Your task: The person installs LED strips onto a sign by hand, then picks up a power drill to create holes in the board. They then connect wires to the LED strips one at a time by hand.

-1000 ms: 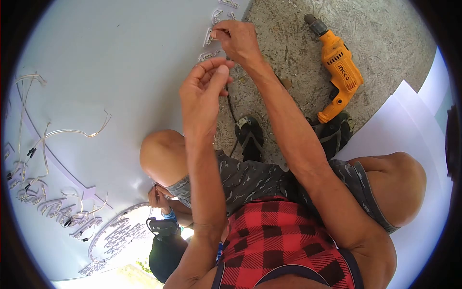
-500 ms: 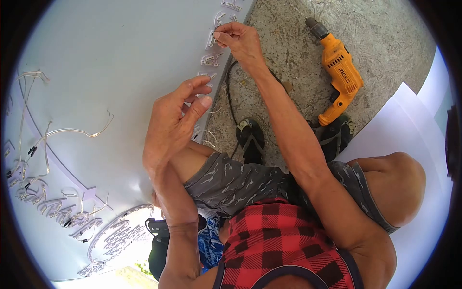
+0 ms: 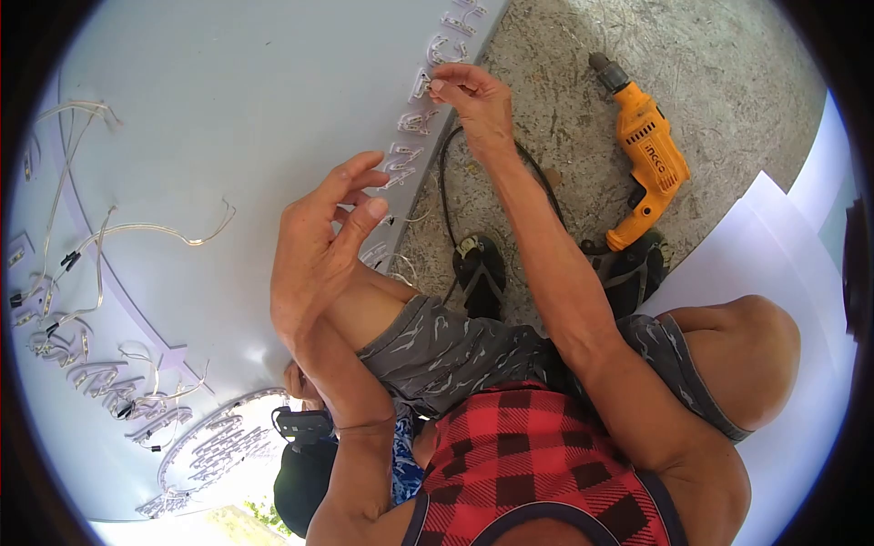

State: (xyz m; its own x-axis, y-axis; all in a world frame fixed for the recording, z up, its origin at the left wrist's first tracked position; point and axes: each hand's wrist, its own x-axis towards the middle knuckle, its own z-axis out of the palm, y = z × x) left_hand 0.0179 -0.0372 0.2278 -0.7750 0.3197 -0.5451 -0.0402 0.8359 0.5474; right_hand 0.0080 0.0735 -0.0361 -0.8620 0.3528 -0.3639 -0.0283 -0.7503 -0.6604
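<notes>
Along the edge of a large white panel (image 3: 228,118) runs a row of small raised letters with LED pieces in them. My right hand (image 3: 478,105) is at one letter (image 3: 422,84) of this row, thumb and forefinger pinched together. Whatever is between those fingertips is too small to make out. Lower down, my left hand (image 3: 319,237) is held over the panel with thumb and fingers apart and nothing visible in it. Beyond its fingertips is another letter (image 3: 401,164) of the row. A thin wire (image 3: 421,217) sticks out past the panel's edge near my left thumb.
An orange power drill (image 3: 654,155) lies on the concrete floor (image 3: 546,55), its dark cord (image 3: 443,182) looping by my foot. Loose clear wires (image 3: 155,227) rise from the panel at left. White sheets (image 3: 756,237) lie at right. Another person's hand (image 3: 299,384) and dark cap (image 3: 300,478) show at lower left.
The view has shifted, so the panel and drill sit slightly lower in it. My right hand is still pinched at the letter row. My left hand keeps nearly the same open pose.
</notes>
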